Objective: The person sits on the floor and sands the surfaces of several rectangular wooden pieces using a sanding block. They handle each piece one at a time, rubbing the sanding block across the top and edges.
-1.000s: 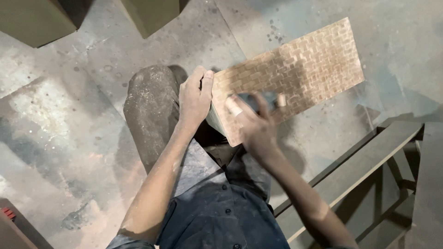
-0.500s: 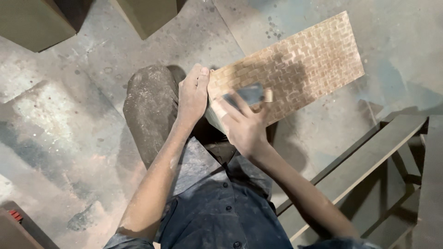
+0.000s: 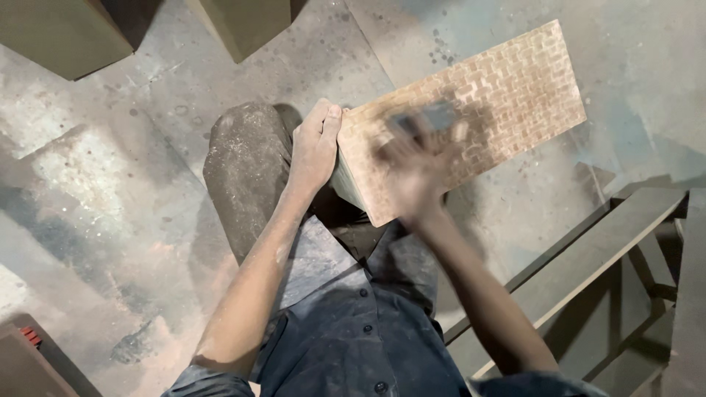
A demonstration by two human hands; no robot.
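The brick-patterned board is being propped on the knee, above the dusty floor. Its near-left edge is being clasped by the left hand, grip wrapped around it. The blurred right hand is being pressed onto the board's face over a small dark block; its grip cannot be told.

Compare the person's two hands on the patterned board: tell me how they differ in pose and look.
The left hand is sharp, gripping the near end of the patterned board; the right hand is blurred, lying on the board's face. The left shows nothing else in it; the right covers a small dark block. Both touch the board.
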